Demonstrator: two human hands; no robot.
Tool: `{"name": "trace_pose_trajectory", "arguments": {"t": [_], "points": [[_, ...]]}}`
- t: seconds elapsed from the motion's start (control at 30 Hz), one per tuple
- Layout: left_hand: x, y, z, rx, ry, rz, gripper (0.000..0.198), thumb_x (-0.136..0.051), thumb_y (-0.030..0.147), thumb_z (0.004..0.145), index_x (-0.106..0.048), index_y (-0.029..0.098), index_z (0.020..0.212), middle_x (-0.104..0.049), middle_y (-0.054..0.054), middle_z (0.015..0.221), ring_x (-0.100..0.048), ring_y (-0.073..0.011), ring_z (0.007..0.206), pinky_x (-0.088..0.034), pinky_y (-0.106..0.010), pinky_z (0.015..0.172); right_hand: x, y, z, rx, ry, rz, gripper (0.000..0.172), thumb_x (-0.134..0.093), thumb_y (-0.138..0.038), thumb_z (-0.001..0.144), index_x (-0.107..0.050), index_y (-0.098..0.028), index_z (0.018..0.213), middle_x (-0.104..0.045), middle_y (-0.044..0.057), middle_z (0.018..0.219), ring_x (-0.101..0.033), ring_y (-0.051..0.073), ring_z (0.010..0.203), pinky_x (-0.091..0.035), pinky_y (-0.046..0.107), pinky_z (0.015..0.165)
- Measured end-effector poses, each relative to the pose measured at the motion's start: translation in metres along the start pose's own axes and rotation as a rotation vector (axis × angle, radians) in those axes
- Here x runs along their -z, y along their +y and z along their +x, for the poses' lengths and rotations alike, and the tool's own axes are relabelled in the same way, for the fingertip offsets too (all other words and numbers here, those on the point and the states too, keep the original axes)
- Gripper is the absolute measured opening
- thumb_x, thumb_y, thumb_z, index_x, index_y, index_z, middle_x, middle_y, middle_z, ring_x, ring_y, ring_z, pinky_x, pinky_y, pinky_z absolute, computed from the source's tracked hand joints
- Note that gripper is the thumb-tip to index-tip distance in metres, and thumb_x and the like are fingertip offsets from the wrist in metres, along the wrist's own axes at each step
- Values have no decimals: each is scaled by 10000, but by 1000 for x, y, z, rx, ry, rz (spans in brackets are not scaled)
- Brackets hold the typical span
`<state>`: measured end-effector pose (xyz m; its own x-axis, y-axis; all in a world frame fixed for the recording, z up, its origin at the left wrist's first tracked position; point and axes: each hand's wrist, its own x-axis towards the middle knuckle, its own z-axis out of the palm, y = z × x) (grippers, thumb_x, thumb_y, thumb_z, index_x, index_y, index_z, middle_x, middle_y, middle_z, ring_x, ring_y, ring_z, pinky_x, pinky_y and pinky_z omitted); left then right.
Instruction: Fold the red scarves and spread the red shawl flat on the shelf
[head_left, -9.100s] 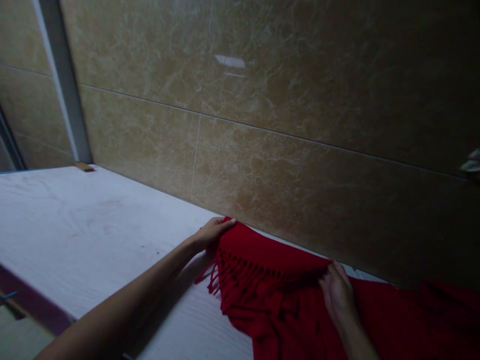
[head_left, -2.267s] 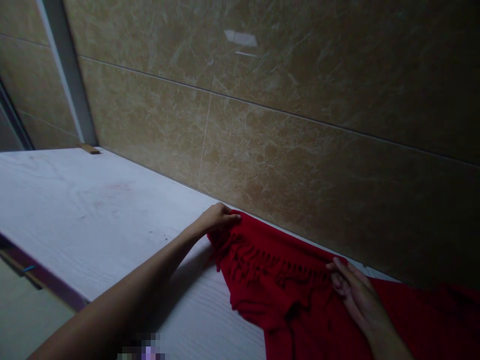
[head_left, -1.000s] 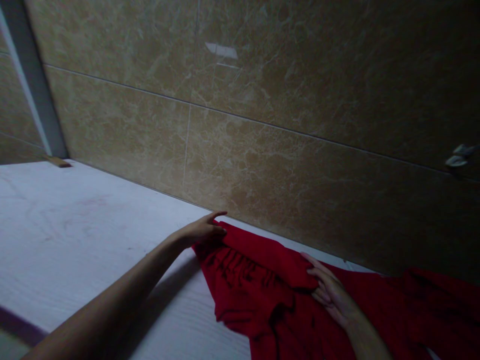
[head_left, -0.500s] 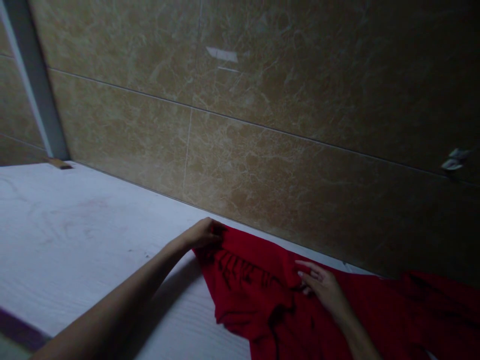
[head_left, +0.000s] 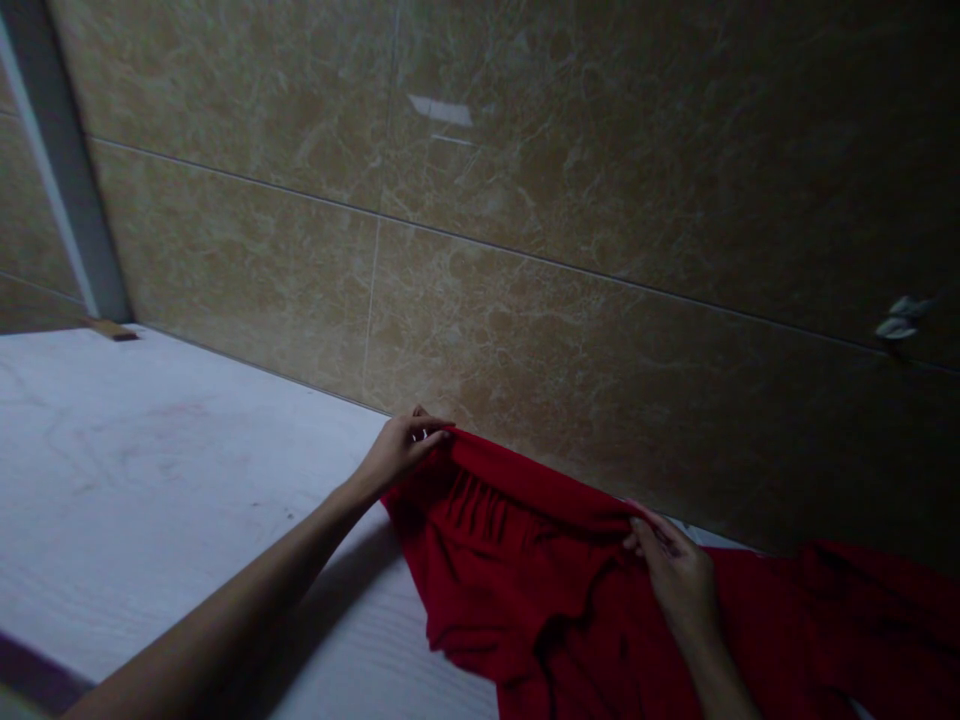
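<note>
marbled tan tiles (head_left: 525, 190) back a deep-red cloth (head_left: 480, 580), rumpled, its edge folded.

Can't make out the little pale thing (head_left: 902, 318) on the wall (head_left: 525, 180), way too blurry. Can't see the whole fringed red cloth (head_left: 630, 630) either, cut off at bottom and right. Ditto left forearm (head_left: 247, 590) and right forearm (head_left: 716, 670), at bottom.

Nothing here can be read — no lettering, label, brand, number or sign.
</note>
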<state>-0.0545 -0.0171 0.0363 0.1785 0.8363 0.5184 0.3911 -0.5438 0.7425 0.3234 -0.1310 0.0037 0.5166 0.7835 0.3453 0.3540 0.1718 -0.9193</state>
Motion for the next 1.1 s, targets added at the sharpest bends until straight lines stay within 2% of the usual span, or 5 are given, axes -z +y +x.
{"name": "trace_pose_trajectory", "arguments": {"t": [0.23, 0.4, 0.63, 0.83, 1.1], "points": [[0, 9, 3, 145, -78, -237, 295, -668, 419, 827, -793, 167, 914, -758, -68, 885, -661, -213, 839, -518, -292, 764, 2, 3, 1, -37, 77, 87, 751, -828, -781, 584, -733, -156, 988, -588, -22, 598, -484, 121, 536, -381, 241, 490], [0, 13, 1, 322, -213, -398, 342, -679, 481, 821, -735, 149, 878, -720, -45, 725, -585, -137, 548, -431, -229, 494, 0, -3, -2, -71, 57, 167, 710, -839, -754, 622, -695, -155, 975, -451, -79, 460, -365, 80, 416, -282, 214, 405], [-13, 14, -2, 447, -170, -723, 488, -820, 567, 701, -680, 154, 920, -737, -85, 947, -699, -201, 811, -590, -287, 638, -13, -13, -8, -229, -115, 427, 657, -930, -660, 528, -633, -197, 886, -693, 30, 698, -685, 195, 622, -505, 240, 507], [-23, 7, -3, 424, -69, -656, 481, -857, 510, 655, -515, 173, 675, -588, 31, 655, -593, -113, 605, -562, -244, 593, -18, -6, -11, -232, -160, 341, 553, -965, -521, 541, -659, -207, 878, -638, -21, 674, -560, 122, 551, -471, 220, 502], [-23, 1, -6, 455, -297, -596, 532, -792, 432, 737, -662, 163, 1177, -700, -40, 878, -671, -175, 737, -590, -295, 641, -18, 3, -10, -255, -260, 300, 677, -949, -509, 599, -720, -212, 1162, -703, 15, 759, -616, 153, 694, -514, 228, 632]]}}
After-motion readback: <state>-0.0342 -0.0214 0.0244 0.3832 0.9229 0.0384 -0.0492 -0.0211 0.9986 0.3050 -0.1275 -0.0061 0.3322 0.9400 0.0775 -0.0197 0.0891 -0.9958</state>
